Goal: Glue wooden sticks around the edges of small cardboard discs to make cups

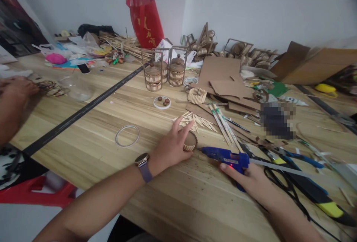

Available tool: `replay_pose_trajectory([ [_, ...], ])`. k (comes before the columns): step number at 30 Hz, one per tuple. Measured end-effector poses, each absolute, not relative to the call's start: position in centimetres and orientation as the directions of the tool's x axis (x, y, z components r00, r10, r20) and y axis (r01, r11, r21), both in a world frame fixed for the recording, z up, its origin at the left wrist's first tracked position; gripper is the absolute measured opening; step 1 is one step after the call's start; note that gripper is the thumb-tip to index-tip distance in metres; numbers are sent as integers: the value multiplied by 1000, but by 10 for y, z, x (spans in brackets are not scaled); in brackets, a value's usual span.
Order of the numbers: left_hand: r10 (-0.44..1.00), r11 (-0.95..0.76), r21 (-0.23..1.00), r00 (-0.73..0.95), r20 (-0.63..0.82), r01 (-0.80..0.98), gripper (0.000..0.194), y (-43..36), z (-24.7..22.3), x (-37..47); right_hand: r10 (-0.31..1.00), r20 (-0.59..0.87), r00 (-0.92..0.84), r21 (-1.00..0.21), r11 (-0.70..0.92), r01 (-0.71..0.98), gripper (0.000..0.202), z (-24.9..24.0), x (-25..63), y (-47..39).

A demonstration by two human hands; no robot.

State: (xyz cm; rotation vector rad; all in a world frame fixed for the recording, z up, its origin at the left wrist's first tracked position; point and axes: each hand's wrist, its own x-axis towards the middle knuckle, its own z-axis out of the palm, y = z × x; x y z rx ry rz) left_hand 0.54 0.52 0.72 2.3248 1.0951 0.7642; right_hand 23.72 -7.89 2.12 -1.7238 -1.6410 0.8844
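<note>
My left hand (pixel 174 143), with a watch on its wrist, is at a small round basket (pixel 190 146) edged with short sticks. Its index and middle fingers reach apart over the basket toward a pile of short wooden sticks (pixel 199 121); its thumb lies along the near side. In my right hand (pixel 248 178) is a blue glue gun (pixel 225 158) with a red light, its nozzle pointing left, close to the basket's right side. A finished-looking ring of sticks (pixel 196 95) stands behind the pile.
Lidded stick baskets (pixel 153 76) with frames stand at the back. Tape rings (pixel 127 136) lie to the left, one around brown balls (pixel 165 101). Pliers (pixel 301 159), scissors and a black-yellow cutter (pixel 309 188) lie at right. Another person's hand (pixel 19 85) is at far left.
</note>
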Motion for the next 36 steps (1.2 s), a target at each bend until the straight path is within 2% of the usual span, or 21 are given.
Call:
replay_pose_trajectory([
  [8, 813, -558, 600, 523, 255, 574, 95, 4, 10, 6, 997, -52, -52, -698, 1, 716, 40, 17, 232, -79],
  [13, 811, -561, 598, 525, 258, 573, 96, 5, 10, 6, 997, -35, -67, -691, 24, 722, 41, 20, 230, -79],
  [25, 810, -564, 591, 525, 262, 576, 95, 4, 11, 5, 994, -105, -37, -666, -42, 745, 50, 20, 228, -81],
  [36, 808, -570, 569, 532, 253, 593, 94, 5, 11, 5, 994, -100, -53, -640, -24, 768, 49, 20, 227, -81],
])
